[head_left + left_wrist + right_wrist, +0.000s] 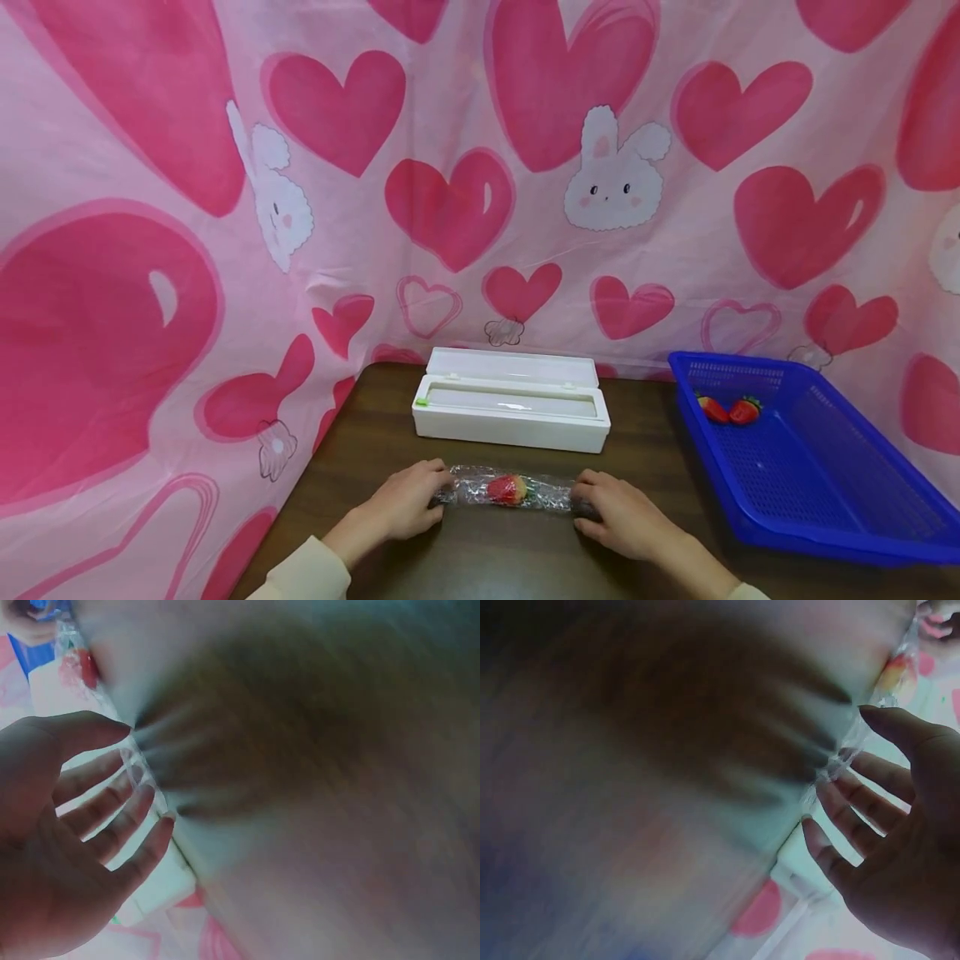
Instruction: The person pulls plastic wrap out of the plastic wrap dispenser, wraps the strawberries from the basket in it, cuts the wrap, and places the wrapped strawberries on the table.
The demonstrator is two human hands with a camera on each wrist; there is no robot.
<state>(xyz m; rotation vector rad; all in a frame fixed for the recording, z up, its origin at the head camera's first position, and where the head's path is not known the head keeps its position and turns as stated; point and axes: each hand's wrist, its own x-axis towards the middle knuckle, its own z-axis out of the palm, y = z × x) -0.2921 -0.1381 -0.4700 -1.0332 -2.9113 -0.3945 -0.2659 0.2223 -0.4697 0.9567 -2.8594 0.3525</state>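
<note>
A strawberry (504, 490) lies wrapped in a long strip of clear plastic wrap (553, 493) on the dark table. My left hand (405, 504) rests at the wrap's left end, and my right hand (624, 517) at its right end. In the left wrist view the fingers (112, 829) are spread, with the tips touching the wrap and tabletop and the thumb apart from them. The right wrist view shows likewise spread, lightly bent fingers (870, 810) on the crinkled film. Behind the strip stands a white plastic-wrap dispenser (510, 429), its lid raised.
To the right, a blue plastic basket (832, 529) holds strawberries (744, 410) in its far left corner. A pink cloth (465, 108) with hearts and rabbits hangs behind and left of the wooden table (480, 558).
</note>
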